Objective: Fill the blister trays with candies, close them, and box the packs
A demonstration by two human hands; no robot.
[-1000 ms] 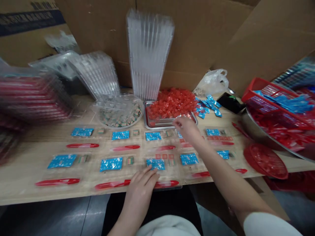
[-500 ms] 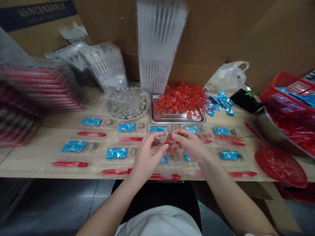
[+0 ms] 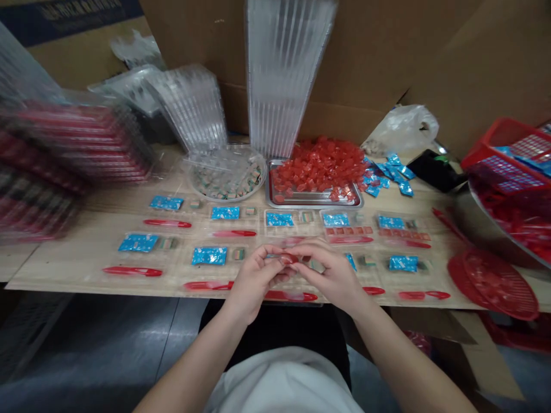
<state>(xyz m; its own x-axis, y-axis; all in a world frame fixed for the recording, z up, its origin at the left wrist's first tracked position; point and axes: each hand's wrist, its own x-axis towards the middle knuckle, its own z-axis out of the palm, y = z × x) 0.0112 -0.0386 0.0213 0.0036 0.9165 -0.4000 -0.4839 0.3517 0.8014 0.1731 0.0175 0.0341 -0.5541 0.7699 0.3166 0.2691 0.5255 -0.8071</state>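
Note:
Close together above the front row of clear plastic trays, my left hand and my right hand both pinch small red translucent pieces. The fingers hide part of the pieces and the tray below. Around the hands lie two rows of clear trays with a blue packet, a small striped block and a red pen-shaped item. Two back-row trays at the right also show a line of red squares. Behind the hands, a heap of red pieces fills much of a metal tray.
A round clear dish of striped blocks stands left of the metal tray. Tall stacks of clear trays lean at the back. Packed trays are piled at the left. At the right are a red basket, a metal bowl and a red sieve.
My right hand has come back from the metal tray to meet my left hand, which rose from the front row. Both now pinch red pieces, slightly lower than half a second ago.

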